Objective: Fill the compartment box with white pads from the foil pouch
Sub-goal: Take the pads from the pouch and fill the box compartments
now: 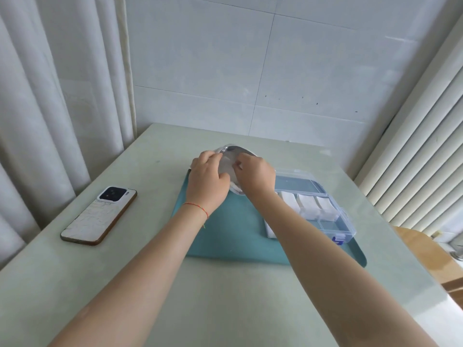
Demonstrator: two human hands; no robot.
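Foil pouch (231, 156) half behind hands

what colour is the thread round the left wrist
Red: a thin red thread bracelet circling the left wrist, seen clearly in the head view, the only view given.

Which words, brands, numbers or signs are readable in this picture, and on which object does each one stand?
None can be read.
Silver foil pouch, held by both hands: no print visible.
Clear plastic compartment box: its blue latch is blurred; no letters can be made out.
White-backed phone: no legible brand.
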